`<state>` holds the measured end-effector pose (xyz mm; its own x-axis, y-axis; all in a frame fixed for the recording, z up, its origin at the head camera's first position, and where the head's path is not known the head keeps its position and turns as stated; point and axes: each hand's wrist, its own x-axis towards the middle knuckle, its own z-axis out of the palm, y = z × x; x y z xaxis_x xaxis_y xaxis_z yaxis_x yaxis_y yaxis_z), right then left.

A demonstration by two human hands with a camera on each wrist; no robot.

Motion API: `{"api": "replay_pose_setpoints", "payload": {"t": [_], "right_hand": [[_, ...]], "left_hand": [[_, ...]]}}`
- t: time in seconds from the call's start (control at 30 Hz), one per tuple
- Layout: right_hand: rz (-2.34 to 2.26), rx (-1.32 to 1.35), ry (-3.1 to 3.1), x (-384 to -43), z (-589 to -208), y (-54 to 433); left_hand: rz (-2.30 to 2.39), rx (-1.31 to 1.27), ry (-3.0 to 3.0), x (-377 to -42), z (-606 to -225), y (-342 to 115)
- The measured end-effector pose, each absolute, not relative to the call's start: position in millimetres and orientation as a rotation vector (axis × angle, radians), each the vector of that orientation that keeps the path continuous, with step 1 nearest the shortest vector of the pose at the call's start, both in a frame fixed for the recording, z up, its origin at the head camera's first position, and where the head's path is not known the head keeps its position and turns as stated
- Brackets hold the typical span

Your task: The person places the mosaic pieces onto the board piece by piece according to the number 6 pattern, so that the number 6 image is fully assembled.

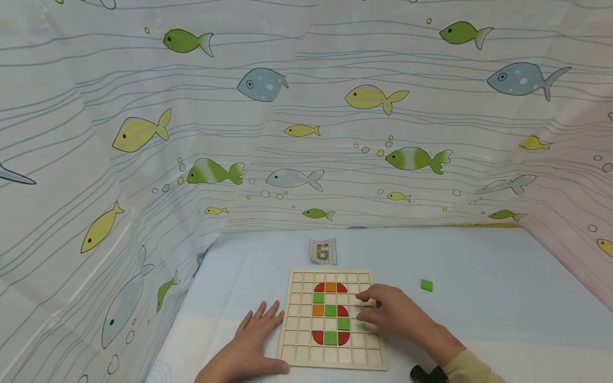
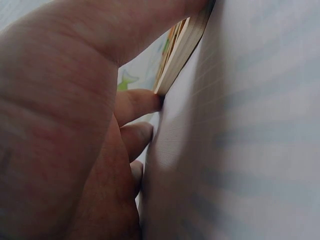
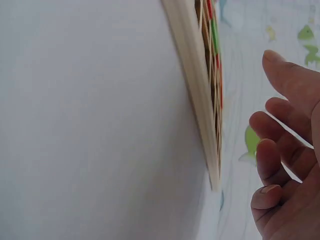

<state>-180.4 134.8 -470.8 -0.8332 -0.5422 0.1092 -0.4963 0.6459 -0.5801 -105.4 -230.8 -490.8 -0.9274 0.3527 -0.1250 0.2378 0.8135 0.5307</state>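
Observation:
A wooden grid board (image 1: 297,340) lies on the table, with red, orange and green tiles set in an S-like figure, among them a green tile (image 1: 330,338) in the bottom row. Spread out along the board's left edge, my left hand (image 1: 251,340) touches it with thumb and fingertips; the left wrist view shows the thumb at the board's side (image 2: 182,52). My right hand (image 1: 388,308) hovers over the right-hand columns, thumb and fingers apart and nothing between them. In the right wrist view its fingers (image 3: 270,160) are loosely bent, above the board's edge (image 3: 200,110).
Behind the board lies a small pattern card (image 1: 323,251) showing a similar tile figure. One loose green tile (image 1: 427,285) is on the table to the right. A fish-printed curtain (image 1: 335,154) encloses the back and sides. A black strap (image 1: 428,374) sits at my right wrist.

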Motion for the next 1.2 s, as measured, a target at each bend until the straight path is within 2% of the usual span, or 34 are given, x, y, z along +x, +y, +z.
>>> {"api": "replay_pose_setpoints", "payload": {"t": [0.43,1.2], "right_hand": [[-0.962,-0.623,2.975,-189.2,-478.3,182.9],[-0.996,-0.397,3.149,-208.4,-497.2,248.2]], "left_hand": [[0.758,0.451,2.780,-105.8,-490.7,-229.4],[0.748,0.461,2.792,-106.5,-491.8,-229.9]]}}
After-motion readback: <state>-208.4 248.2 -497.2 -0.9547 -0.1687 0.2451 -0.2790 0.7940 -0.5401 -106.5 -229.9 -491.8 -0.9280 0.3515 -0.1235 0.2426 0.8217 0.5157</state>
